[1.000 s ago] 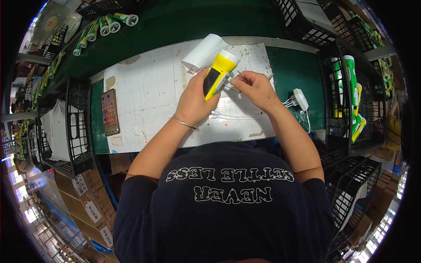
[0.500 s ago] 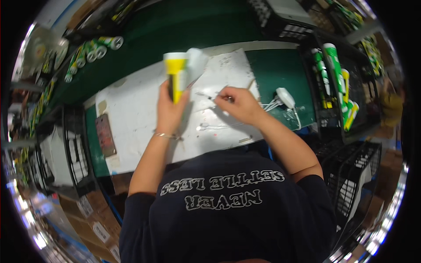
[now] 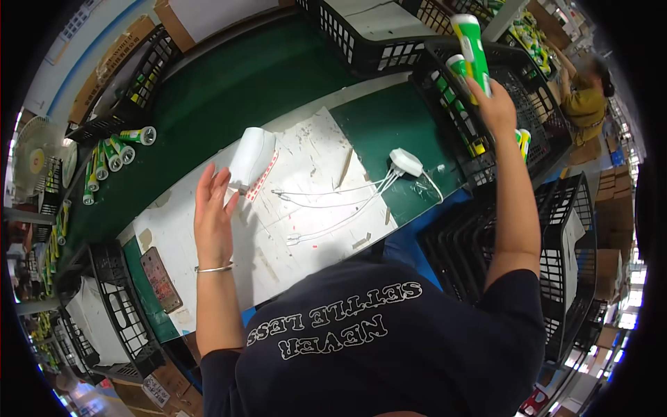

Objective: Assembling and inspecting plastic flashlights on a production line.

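Flashlight (image 3: 474, 52), one, green and white plastic with a flared white head: you have its lower end in the closed right hand (image 3: 497, 108), thumb along the near side, the body rising beyond the grip, head farthest off. It stands tilted over a black lattice crate (image 3: 549, 104), where further flashlights overlap too much for you to count. Left hand (image 3: 214, 215), one: empty, fingers spread and raised; one thin metal bracelet (image 3: 214, 268) on your wrist. Tube (image 3: 250, 156), one, smooth, white, open-ended, just beside your left fingertips; whether they touch, you cannot tell. Board (image 3: 299, 219), one, white, scuffed and stained, lying on your green tabletop (image 3: 375, 121). Cables (image 3: 326, 206), three, thin and white, plug ends on the board, running to one rounded white hub (image 3: 405, 161) to your right. Phone (image 3: 161, 280), one, flat, rectangular, at your left edge of the board. Small flashlights (image 3: 120, 148), six by their round ends, green and white, in a slanting row on your far left.
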{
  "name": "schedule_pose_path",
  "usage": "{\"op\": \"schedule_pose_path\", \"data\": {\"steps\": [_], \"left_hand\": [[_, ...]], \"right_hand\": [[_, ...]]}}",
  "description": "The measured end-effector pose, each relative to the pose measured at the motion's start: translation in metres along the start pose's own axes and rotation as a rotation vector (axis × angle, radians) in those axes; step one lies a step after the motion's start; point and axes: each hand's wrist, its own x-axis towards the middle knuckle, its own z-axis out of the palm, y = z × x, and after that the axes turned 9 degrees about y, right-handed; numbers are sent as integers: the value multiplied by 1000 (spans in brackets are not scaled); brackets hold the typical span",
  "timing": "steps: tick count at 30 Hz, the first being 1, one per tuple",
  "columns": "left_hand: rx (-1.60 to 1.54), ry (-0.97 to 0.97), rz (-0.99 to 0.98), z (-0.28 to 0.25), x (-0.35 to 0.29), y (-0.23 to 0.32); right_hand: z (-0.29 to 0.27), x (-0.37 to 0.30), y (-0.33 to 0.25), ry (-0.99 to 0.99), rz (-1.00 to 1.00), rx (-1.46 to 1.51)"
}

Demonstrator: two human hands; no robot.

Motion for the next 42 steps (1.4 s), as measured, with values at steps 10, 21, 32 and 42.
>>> {"op": "schedule_pose_path", "data": {"steps": [10,21,32,42], "left_hand": [[125,169,101,-32,56,4],[615,353,180,-123,157,-5],[1488,484,213,-189,296,1],[1242,603,749,-143,222,30]], "right_hand": [[17,32,56,-283,185,-627],[54,69,119,-177,79,-780],[23,23,94,-293,60,-331],[-8,27,55,87,-91,-29]]}}
